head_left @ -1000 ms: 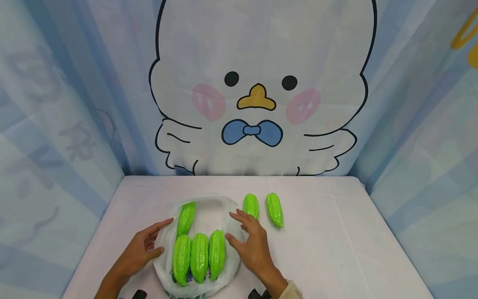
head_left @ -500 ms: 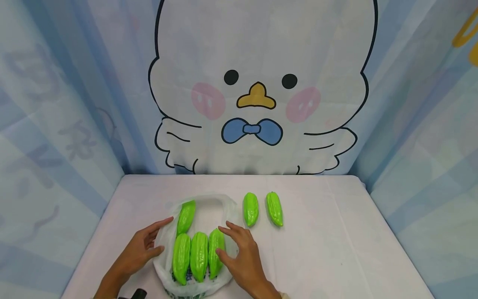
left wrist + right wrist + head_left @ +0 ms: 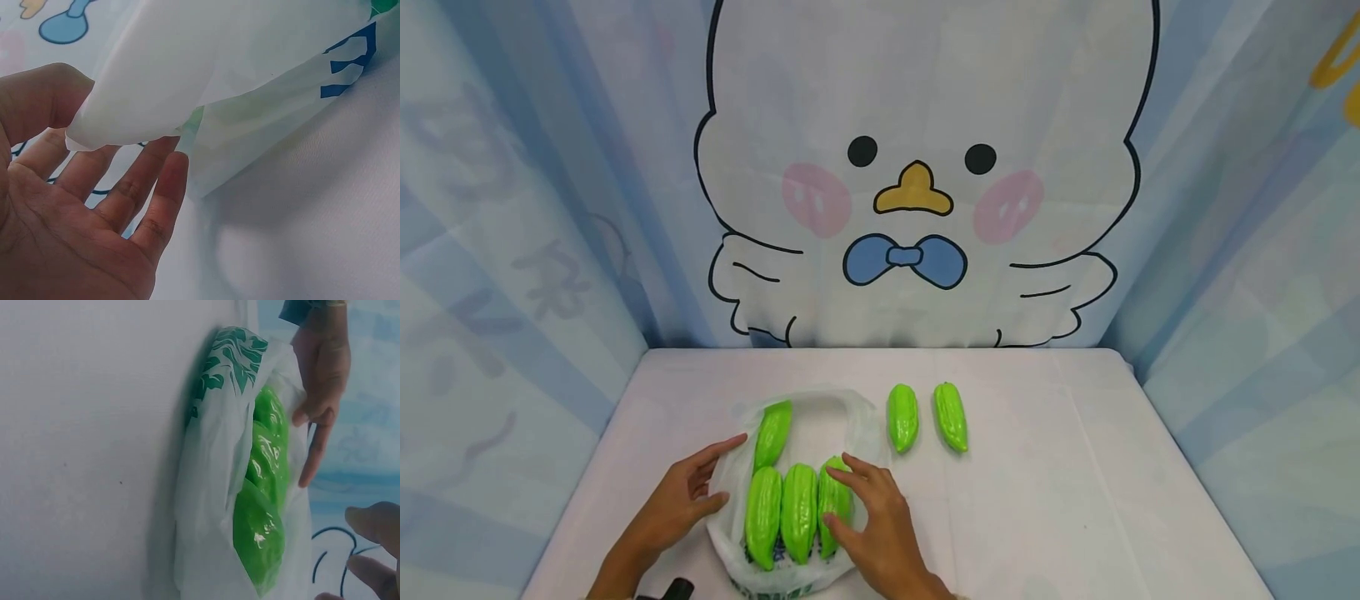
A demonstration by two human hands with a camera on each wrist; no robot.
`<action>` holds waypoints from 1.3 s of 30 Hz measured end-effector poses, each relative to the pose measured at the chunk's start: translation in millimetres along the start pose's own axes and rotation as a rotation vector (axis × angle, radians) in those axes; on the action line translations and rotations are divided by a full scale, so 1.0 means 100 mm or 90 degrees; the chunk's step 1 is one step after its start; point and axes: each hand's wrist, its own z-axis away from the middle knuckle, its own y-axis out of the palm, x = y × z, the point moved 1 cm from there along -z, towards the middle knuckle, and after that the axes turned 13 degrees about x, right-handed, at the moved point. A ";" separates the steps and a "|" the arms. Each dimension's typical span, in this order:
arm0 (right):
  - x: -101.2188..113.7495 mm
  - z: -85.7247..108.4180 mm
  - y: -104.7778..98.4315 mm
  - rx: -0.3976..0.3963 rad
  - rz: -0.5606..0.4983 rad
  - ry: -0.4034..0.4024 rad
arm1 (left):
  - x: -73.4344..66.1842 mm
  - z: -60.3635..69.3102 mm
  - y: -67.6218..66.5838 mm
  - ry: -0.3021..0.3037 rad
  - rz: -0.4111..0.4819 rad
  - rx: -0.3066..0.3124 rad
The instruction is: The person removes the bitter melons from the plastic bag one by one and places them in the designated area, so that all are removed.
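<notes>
A white plastic bag (image 3: 727,542) with green and blue print lies with its mouth spread wide. Inside are several glossy, ridged green fruits that look like bitter melons (image 3: 800,512). My left hand (image 3: 676,504) is at the bag's left side, thumb and index finger spread; in the left wrist view its straight fingers reach behind the bag's edge. Over the bag's right side is my right hand (image 3: 880,525), fingers parted, partly covering the rightmost melon (image 3: 832,496). The right wrist view shows its fingertips (image 3: 375,528) apart, with no melon between them.
Two more green melons, one nearer the bag (image 3: 902,418) and one farther right (image 3: 951,418), lie on the white table (image 3: 1060,483) behind the right hand. A curtain with a cartoon bird (image 3: 917,100) hangs along the back edge.
My right hand has moved left and down, from the bag's right rim to over the rightmost melon, uncovering a loose melon behind. The left hand stays nearly still.
</notes>
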 end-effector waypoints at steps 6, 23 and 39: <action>-0.04 0.01 0.07 0.074 0.007 0.036 | -0.01 0.00 0.00 -0.003 -0.005 -0.003; -0.13 -0.12 0.09 0.093 0.046 0.110 | 0.01 0.00 0.01 0.011 0.008 -0.001; -0.08 -0.05 -0.04 0.036 -0.040 0.094 | 0.02 -0.01 0.01 0.004 0.011 -0.004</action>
